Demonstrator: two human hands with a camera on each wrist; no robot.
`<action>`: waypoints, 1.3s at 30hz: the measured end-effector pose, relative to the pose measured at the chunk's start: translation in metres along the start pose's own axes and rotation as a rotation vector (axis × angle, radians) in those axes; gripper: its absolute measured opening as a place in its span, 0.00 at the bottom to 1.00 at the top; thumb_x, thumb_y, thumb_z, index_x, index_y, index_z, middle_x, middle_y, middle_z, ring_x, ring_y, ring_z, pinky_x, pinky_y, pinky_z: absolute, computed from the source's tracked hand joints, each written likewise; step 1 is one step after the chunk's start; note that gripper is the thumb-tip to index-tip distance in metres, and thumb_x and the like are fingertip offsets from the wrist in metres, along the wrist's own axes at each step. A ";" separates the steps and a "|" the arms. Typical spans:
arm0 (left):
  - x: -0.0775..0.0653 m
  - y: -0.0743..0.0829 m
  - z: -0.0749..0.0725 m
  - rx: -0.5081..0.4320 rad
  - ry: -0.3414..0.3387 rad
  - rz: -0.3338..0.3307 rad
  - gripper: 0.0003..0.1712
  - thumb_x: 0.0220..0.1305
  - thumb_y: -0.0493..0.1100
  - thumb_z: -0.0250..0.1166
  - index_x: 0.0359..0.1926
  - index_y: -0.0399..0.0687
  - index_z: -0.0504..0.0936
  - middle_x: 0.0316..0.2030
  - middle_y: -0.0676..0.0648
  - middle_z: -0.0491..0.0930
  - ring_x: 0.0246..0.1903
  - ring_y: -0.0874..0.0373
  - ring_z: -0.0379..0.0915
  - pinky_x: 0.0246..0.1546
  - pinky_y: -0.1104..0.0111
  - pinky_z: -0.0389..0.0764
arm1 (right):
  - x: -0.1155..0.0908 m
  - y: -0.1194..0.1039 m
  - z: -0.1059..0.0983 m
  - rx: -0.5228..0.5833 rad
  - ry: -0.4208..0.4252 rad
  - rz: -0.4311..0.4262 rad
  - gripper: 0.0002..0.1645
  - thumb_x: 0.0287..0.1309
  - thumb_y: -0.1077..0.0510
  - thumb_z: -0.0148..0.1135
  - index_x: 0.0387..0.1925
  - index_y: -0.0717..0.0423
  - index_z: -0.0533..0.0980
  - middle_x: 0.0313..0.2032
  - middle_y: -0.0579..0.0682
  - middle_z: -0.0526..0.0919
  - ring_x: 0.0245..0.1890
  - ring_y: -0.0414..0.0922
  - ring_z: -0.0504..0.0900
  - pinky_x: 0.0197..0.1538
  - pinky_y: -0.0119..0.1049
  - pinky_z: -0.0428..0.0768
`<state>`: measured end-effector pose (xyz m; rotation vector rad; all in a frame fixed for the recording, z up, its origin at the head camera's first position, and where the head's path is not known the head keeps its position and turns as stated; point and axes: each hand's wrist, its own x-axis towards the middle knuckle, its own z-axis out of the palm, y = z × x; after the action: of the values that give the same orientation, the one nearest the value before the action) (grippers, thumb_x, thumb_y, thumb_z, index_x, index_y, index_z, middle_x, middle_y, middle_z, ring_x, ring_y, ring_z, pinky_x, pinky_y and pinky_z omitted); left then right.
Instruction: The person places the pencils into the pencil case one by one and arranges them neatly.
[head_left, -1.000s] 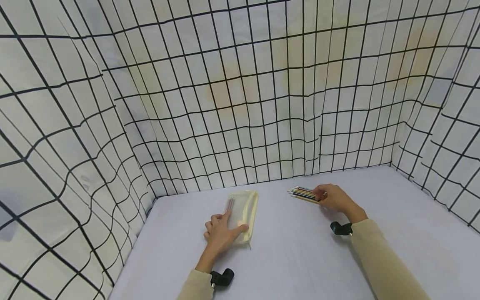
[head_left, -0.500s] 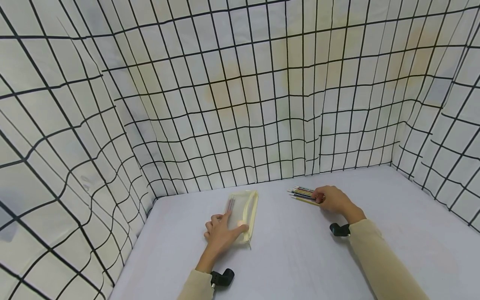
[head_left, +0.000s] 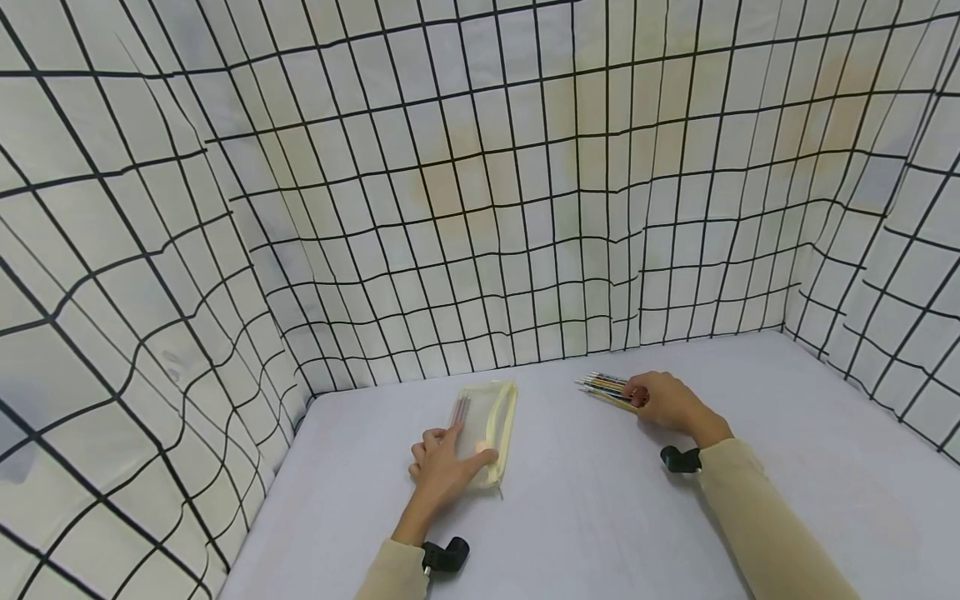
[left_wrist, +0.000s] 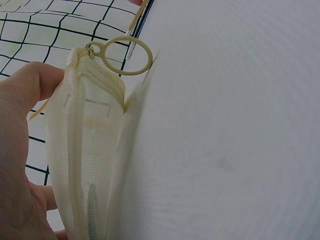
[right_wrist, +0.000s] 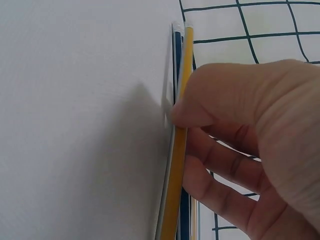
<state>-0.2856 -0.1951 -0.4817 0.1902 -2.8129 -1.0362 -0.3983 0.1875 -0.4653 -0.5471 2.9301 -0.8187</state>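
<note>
Head: my L hand (head_left: pixel 442 468) grips the mesh pouch (head_left: pixel 483 419) on the table (head_left: pixel 570 517); my R hand (head_left: pixel 670 405) pinches the pencils (head_left: pixel 604 389), well apart to its R. L wrist: ring pull (left_wrist: pixel 131 73) at pouch's end. R wrist: yellow pencil (right_wrist: pixel 175 170) clamped by me, blue one (right_wrist: pixel 185 215) alongside.

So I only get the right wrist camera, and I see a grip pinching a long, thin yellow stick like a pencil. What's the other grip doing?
Observer: The left-hand grip is holding a pale yellow, see-through mesh pouch.
Operator: Ooh, is there anything in it?
Observer: It looks so: in the head view, slim pinkish-grey sticks show through its mesh.
Operator: Does it have a thing to pull the zip?
Observer: Yes, the left wrist view shows a dull yellow, ring-shaped pull at one end of it.
</note>
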 end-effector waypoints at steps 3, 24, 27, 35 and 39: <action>0.000 0.001 0.000 0.007 -0.006 -0.003 0.55 0.49 0.69 0.71 0.74 0.51 0.69 0.66 0.36 0.63 0.62 0.37 0.54 0.51 0.45 0.58 | 0.000 -0.001 0.000 0.012 -0.004 -0.017 0.20 0.49 0.69 0.67 0.46 0.54 0.83 0.36 0.48 0.83 0.37 0.45 0.76 0.43 0.41 0.74; -0.001 0.000 0.000 0.015 -0.009 -0.004 0.54 0.50 0.68 0.71 0.74 0.49 0.69 0.65 0.36 0.62 0.63 0.37 0.54 0.52 0.43 0.57 | 0.000 -0.006 -0.006 0.329 0.000 -0.007 0.30 0.52 0.71 0.62 0.61 0.63 0.76 0.42 0.57 0.80 0.37 0.47 0.78 0.37 0.38 0.78; 0.000 0.000 0.001 0.018 -0.010 -0.002 0.54 0.50 0.68 0.71 0.74 0.49 0.69 0.65 0.36 0.62 0.63 0.37 0.53 0.52 0.43 0.57 | -0.001 -0.007 -0.007 0.410 -0.008 0.012 0.31 0.54 0.71 0.60 0.62 0.65 0.74 0.44 0.59 0.79 0.35 0.47 0.79 0.36 0.38 0.79; 0.001 0.000 0.001 0.017 -0.008 -0.005 0.55 0.49 0.69 0.71 0.74 0.50 0.69 0.65 0.36 0.62 0.63 0.36 0.54 0.52 0.43 0.58 | -0.004 -0.012 -0.008 0.531 -0.011 0.022 0.29 0.59 0.69 0.60 0.63 0.68 0.71 0.49 0.64 0.77 0.37 0.46 0.80 0.38 0.40 0.84; 0.001 0.000 0.001 0.016 -0.010 -0.007 0.55 0.50 0.69 0.71 0.75 0.50 0.69 0.65 0.36 0.62 0.63 0.36 0.54 0.52 0.43 0.58 | -0.004 -0.014 -0.007 0.569 -0.010 0.025 0.29 0.60 0.69 0.60 0.64 0.69 0.70 0.51 0.65 0.76 0.40 0.48 0.81 0.40 0.42 0.85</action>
<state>-0.2867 -0.1945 -0.4826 0.1968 -2.8319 -1.0190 -0.3912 0.1814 -0.4524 -0.4550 2.5006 -1.5505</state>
